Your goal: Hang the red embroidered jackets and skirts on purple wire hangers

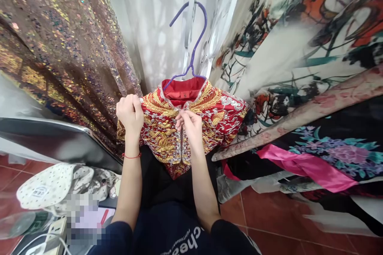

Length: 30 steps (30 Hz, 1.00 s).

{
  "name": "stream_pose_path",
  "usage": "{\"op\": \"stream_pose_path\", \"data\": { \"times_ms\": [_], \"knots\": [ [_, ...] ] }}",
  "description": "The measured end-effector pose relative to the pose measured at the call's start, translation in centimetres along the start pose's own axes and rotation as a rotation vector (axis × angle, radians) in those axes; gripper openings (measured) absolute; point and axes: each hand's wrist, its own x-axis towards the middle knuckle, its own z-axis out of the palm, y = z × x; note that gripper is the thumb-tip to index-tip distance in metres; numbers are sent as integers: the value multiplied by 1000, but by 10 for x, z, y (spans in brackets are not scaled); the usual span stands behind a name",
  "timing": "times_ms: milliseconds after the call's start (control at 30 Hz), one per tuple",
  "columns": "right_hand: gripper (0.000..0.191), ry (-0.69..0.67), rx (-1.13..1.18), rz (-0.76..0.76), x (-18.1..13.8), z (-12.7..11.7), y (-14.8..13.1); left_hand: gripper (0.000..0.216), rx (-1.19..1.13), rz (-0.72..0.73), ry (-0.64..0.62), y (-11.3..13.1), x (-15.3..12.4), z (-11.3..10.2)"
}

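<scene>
**Two Hands on One Embroidered Red Jacket**

The person's left hand (130,113) is curled into a fist at one shoulder of the red jacket (163,139), knuckles upward, the forearm rising almost straight from below. The right hand (191,127) sits just under the stand collar, wrist bent, thumb and forefinger pinched together on the front closure; its forearm slants in toward the middle. The jacket, worked in gold and silver thread, is upright in front of the person's body, on a purple hanger (194,48).

The left hand's fingertips are out of sight, so how much cloth they hold cannot be told. The right hand covers the top of the closure, and the exact bit pinched is hidden. Whether the hanger's hook bears on the pale upright bar behind it is unclear. Lettering on the dark shirt (155,227) is partly cut off, and a pixelated patch masks something at lower left.

Counted: one jacket, one hanger, one collar label (184,95) and one red string bracelet (131,156), on the left wrist. Around them are one sequined cloth (68,28), one bird-patterned cloth (284,40), one bright pink sash (305,167) and one dotted cap (44,187).
</scene>
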Motion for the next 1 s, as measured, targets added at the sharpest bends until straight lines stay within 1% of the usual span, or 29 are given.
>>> {"op": "stream_pose_path", "data": {
  "times_ms": [167, 267, 400, 567, 667, 767, 833, 1000],
  "knots": [
    [37, 28, -17, -59, -3, 0, 6, 32, -6, 4, -34, -2, -2, -2],
    [36, 33, -9, -72, -5, -1, 11, 34, -2, 1, -27, -4, -4, 1],
    [37, 56, -16, -59, -7, 0, 15, 36, -34, 9, -16, -5, -5, 3],
    [39, 93, -49, -60, -7, 4, 20, 45, -44, 9, -88, -5, -4, 0],
    [41, 139, -91, -65, -8, 4, 25, 50, -41, -32, -93, -4, -4, 0],
    [44, 141, -135, -20, -13, -1, 35, 50, -35, -67, -94, -1, -4, 0],
    [45, 125, -147, 40, -19, -8, 47, 50, -22, -70, -101, 1, -5, 0],
    [48, 129, -145, 216, -35, -30, 92, 46, -3, -41, -125, -1, -8, -5]
  ]
}}
